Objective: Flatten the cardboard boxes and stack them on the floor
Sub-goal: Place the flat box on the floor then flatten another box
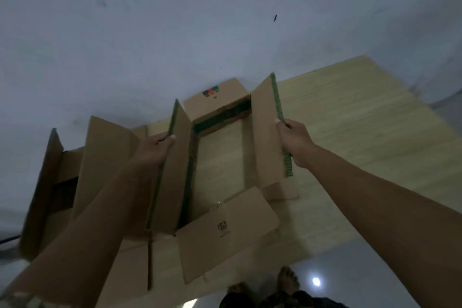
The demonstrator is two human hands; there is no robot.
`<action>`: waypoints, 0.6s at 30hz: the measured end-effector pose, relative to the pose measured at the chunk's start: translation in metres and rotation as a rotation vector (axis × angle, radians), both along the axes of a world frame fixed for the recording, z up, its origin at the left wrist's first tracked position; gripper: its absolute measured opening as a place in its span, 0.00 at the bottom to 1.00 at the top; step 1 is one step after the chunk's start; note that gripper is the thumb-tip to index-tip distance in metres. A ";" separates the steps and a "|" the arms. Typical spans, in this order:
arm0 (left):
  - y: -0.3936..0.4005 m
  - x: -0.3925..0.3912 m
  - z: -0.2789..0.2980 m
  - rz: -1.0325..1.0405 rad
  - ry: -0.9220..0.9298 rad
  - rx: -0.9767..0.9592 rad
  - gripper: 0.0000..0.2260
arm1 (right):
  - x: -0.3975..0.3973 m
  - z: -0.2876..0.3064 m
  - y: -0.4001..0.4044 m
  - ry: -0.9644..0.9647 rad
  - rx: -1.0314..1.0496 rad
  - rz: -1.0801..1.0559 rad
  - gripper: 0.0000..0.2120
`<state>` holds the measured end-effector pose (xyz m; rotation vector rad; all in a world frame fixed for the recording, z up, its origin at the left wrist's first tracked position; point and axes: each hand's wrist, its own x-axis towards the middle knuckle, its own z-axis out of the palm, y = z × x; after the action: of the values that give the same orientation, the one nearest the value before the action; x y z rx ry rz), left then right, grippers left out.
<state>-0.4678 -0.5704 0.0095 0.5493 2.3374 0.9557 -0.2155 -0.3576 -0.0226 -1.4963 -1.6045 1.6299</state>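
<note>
Head view: a person stands at a light wooden table (350, 117) against a pale wall (175, 20), working an open cardboard box (220, 157) whose bottom is already open, the tabletop showing through it. The left hand (152, 150) pinches the green-edged left flap (172, 165) near its top edge; the right hand (297, 142) grips the green-edged right flap (266, 132) the same way, thumb on the inner face. Both long flaps stand raised, while the near flap (225, 232) and far flap (215, 92) splay outward. A second open box (75, 170) waits just beside it on the left, and bare feet (287, 280) show on the glossy floor (362, 277) below. Judging from this, uneven pulling could tear a flap at its crease, or the box could skew and knock its neighbour off the table.
</note>
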 end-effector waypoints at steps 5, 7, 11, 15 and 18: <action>0.003 0.049 0.015 -0.162 0.064 0.062 0.15 | -0.028 0.024 -0.009 0.083 -0.050 0.004 0.18; 0.004 0.062 0.014 -0.289 0.123 0.041 0.16 | -0.037 0.031 -0.013 0.131 -0.077 -0.023 0.20; 0.005 0.092 0.014 -0.412 0.132 0.086 0.12 | -0.044 0.035 -0.020 0.151 -0.160 -0.049 0.19; 0.006 0.115 0.004 -0.491 0.085 0.123 0.11 | -0.049 0.033 -0.040 0.184 -0.331 0.039 0.22; 0.007 0.123 0.000 -0.511 -0.022 0.131 0.15 | -0.054 0.021 -0.053 0.100 -0.273 0.028 0.13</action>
<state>-0.3444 -0.5630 0.0092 1.1147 1.9720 0.8605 -0.2691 -0.4102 -0.0020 -1.4978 -1.3997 1.9711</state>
